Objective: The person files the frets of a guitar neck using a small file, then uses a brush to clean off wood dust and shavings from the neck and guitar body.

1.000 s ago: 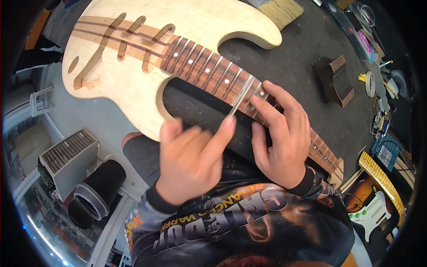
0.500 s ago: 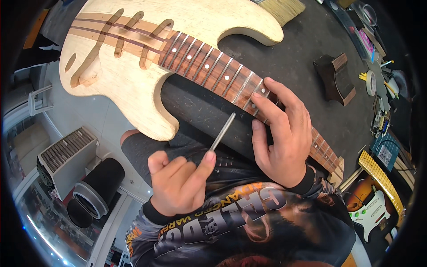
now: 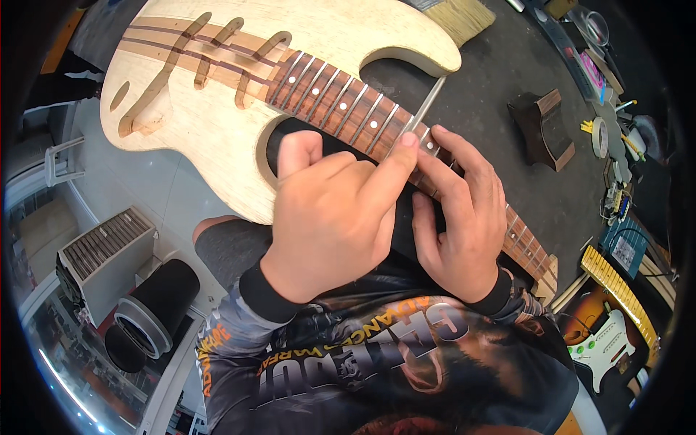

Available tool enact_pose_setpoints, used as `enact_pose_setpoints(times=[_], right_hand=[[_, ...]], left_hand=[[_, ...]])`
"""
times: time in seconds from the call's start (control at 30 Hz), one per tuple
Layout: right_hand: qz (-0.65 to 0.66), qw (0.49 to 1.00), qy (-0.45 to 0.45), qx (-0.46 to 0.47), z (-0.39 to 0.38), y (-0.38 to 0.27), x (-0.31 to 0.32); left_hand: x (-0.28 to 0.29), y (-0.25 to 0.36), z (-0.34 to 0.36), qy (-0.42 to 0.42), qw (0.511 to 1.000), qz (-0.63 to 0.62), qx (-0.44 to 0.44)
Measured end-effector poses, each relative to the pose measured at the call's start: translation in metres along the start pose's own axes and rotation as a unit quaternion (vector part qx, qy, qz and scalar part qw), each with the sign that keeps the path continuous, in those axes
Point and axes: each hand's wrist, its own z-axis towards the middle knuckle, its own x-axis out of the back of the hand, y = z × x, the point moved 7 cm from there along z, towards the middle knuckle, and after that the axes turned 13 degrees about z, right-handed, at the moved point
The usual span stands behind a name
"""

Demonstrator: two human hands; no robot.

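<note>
A slim metal file [image 3: 431, 100] points away from me, with my left hand [image 3: 335, 210] closed on its near end, the index finger stretched along it. It slants across the dark fretboard [image 3: 341, 105] along a fret; whether it touches the fret I cannot tell. Just right of it, my right hand [image 3: 464, 210] grips the guitar neck [image 3: 527, 243], fingertips pressed on the fretboard and thumb at its near edge. The neck joins a bare pale wood guitar body [image 3: 210, 170] with cut-out cavities. My left hand hides part of the body's near horn.
A wide brush [image 3: 464, 18] lies past the body. On the dark bench stands a curved neck rest [image 3: 544, 130]. Tape [image 3: 599, 138] and small tools line the right edge. A sunburst guitar [image 3: 598, 341] is at lower right, a black bin [image 3: 159, 304] at lower left.
My left hand has moved up and to the right, bringing the file from beside the neck to across the fretboard. My right hand has stayed in place.
</note>
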Motion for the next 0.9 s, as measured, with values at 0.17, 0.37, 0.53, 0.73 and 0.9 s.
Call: enact_pose_setpoints(times=[0.17,0.37,0.53,0.73,0.9], right_hand=[[-0.006,1.000,-0.002,-0.006,0.003,-0.003,0.002],[-0.026,0.998,-0.023,0.045,0.005,-0.004,0.003],[0.030,0.999,0.002,0.021,0.000,0.001,0.003],[0.018,1.000,0.004,-0.005,0.002,-0.003,0.001],[0.021,1.000,0.015,-0.014,-0.001,0.002,0.004]], left_hand=[[0.039,-0.038,-0.023,0.111,0.971,-0.154,0.143],[0.035,-0.048,-0.043,0.115,0.834,-0.456,0.289],[-0.002,-0.023,-0.022,0.035,0.580,-0.774,0.250],[0.006,-0.011,-0.033,0.124,0.959,-0.230,0.110],[0.001,0.003,-0.023,0.039,0.995,-0.075,0.050]])
